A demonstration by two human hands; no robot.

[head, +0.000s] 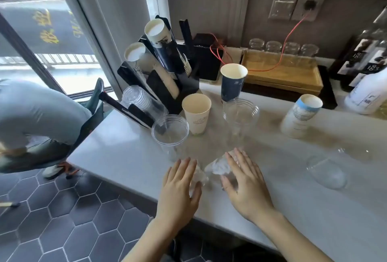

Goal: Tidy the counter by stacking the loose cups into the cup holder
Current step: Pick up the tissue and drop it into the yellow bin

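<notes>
On the pale counter [129, 157], near its front edge, both hands lie palm-down with fingers straight and slightly spread. The left hand [180, 184] rests on a crumpled clear wrapper [200, 175]; the right hand [245, 180] covers a clear cup [217, 166] lying on its side, neither hand curled round anything.

Beyond the hands stand loose cups: a clear plastic cup [170, 134] beside a cream paper cup [196, 113], a dark blue paper cup [233, 82] behind a second clear cup [240, 119], and a white paper cup with a blue band [301, 116] to the right. Another clear cup [326, 174] lies tipped over at far right.

The black cup holder [167, 85] stands at the counter's back left, its slanted tubes holding paper-cup stacks [156, 31] and a ribbed clear stack [139, 99].

Behind sit a wooden tray [282, 75] with upturned glass jars [273, 48], a red cable [291, 35] running to a wall socket [310, 6], and a white bottle [368, 94]. Left of the counter, a person [37, 110] bends over hexagonal dark floor tiles [62, 219].
</notes>
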